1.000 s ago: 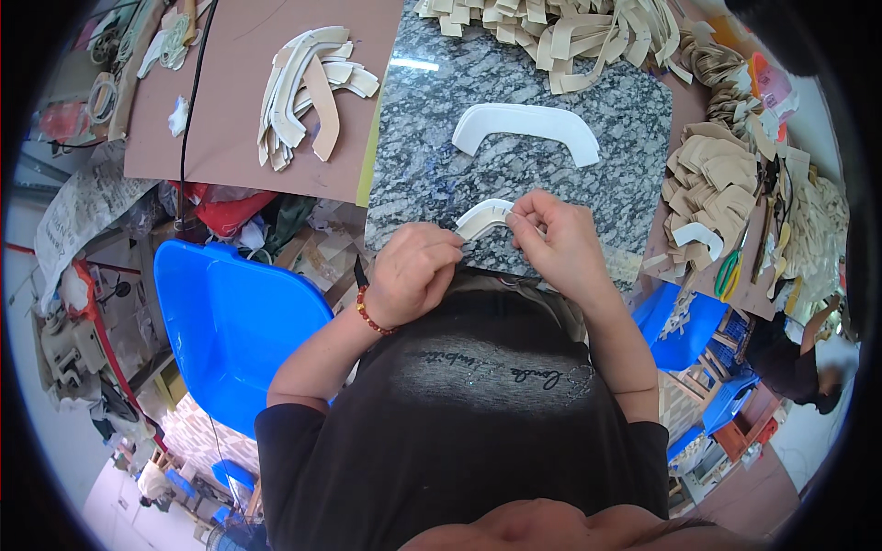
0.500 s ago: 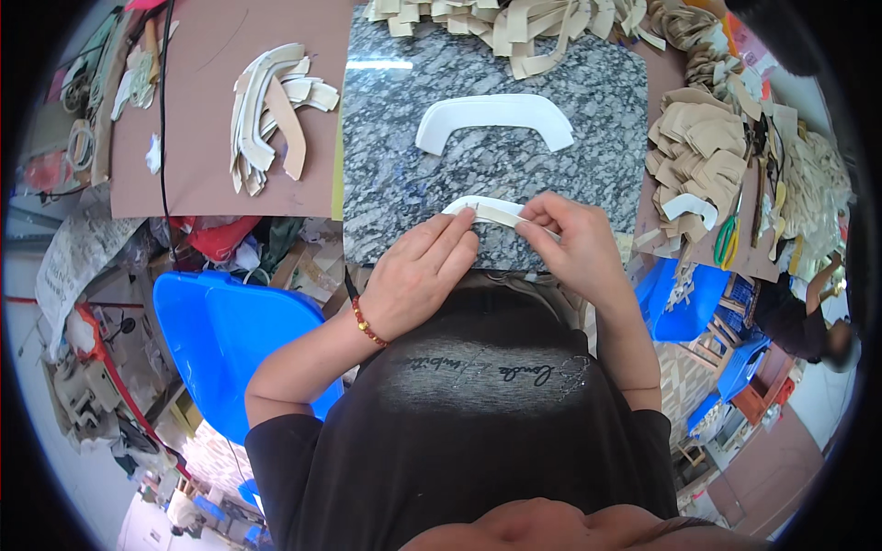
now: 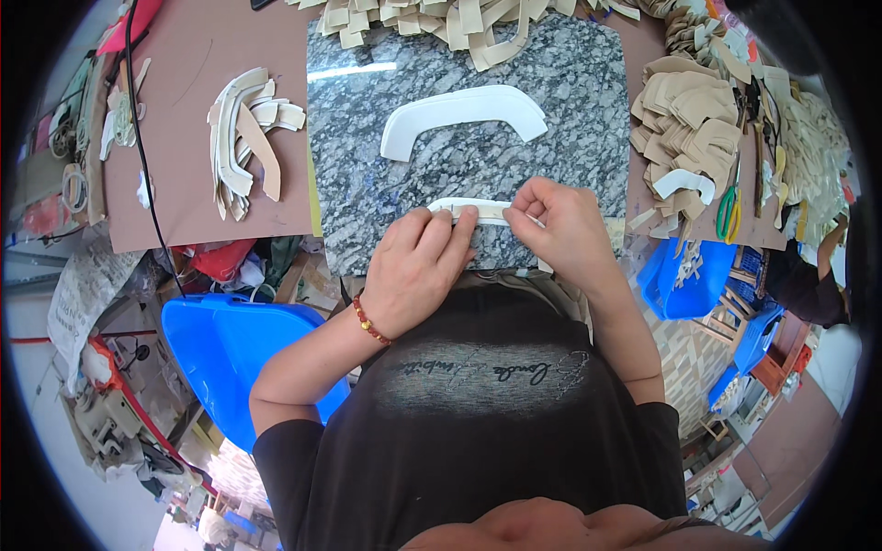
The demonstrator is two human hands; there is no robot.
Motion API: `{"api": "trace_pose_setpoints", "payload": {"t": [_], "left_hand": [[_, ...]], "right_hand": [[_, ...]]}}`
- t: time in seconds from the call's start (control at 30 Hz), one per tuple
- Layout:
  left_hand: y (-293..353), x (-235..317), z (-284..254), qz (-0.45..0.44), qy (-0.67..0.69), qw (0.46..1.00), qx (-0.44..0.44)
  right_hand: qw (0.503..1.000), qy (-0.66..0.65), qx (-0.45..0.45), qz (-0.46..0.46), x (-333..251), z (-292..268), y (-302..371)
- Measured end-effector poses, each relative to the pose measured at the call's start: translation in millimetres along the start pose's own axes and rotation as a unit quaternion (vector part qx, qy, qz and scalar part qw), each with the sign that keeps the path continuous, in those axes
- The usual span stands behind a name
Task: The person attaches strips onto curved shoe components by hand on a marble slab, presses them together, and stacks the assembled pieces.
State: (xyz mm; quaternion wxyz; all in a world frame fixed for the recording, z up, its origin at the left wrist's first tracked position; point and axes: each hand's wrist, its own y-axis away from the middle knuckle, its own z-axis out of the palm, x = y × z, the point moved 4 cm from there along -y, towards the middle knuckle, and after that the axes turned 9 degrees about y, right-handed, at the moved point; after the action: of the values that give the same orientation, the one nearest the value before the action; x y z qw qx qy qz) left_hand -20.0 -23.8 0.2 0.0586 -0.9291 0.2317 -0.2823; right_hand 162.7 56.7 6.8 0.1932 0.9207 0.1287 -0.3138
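Note:
On the speckled stone slab (image 3: 358, 184) near its front edge lies a curved white piece (image 3: 464, 202), with a narrow cream strip (image 3: 484, 217) along it. The outstretched fingers of my left hand (image 3: 418, 262) lie on the strip and the piece's left part, pressing them on the slab. My right hand (image 3: 565, 230) pinches the strip's right end between thumb and forefinger; the fingers cover that tip. Farther back on the slab, a larger white U-shaped piece (image 3: 459, 112) lies apart from both hands.
Beige cut pieces (image 3: 441, 23) are heaped along the slab's back edge. A stack of curved pieces (image 3: 241, 138) lies on the left board, more beige pieces (image 3: 684, 115) on the right, beside green-handled scissors (image 3: 729, 216). Blue bins (image 3: 216, 340) stand below, left and right.
The view has shifted, moving the slab and pieces leftward in the picture. My left fingers still press the piece, and my right hand still pinches the strip's right end.

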Motion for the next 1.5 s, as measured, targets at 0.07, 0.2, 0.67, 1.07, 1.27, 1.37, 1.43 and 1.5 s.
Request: {"api": "trace_pose_setpoints", "payload": {"t": [0.07, 0.2, 0.67, 1.07, 1.27, 1.37, 1.43, 1.5], "left_hand": [[-3, -1, 2, 0.001, 0.002, 1.0, -0.004], [-4, 1, 2, 0.042, 0.004, 0.999, 0.001], [-18, 13, 9, 0.074, -0.11, 0.988, -0.084], [-43, 21, 15, 0.067, -0.128, 0.985, -0.098], [-37, 19, 16, 0.071, -0.111, 0.989, -0.07], [-35, 19, 4, 0.046, -0.053, 0.995, -0.073], [-36, 6, -1, 0.002, 0.052, 0.995, -0.08], [-34, 6, -9, -0.017, 0.078, 0.997, -0.008]], "right_hand": [[0.999, 0.039, -0.003, -0.006, -2, -3, -3], [0.995, 0.087, -0.029, 0.033, 5, -11, 2], [0.991, -0.106, 0.03, 0.076, 33, -16, 32], [0.972, 0.217, 0.089, 0.002, 42, -25, 37], [0.99, 0.078, 0.104, 0.045, 57, -42, 56], [0.985, 0.029, 0.167, -0.004, 20, -24, 47], [0.978, 0.058, 0.19, -0.067, 5, -14, 36], [0.993, 0.052, 0.081, -0.062, 2, -1, 31]]}}
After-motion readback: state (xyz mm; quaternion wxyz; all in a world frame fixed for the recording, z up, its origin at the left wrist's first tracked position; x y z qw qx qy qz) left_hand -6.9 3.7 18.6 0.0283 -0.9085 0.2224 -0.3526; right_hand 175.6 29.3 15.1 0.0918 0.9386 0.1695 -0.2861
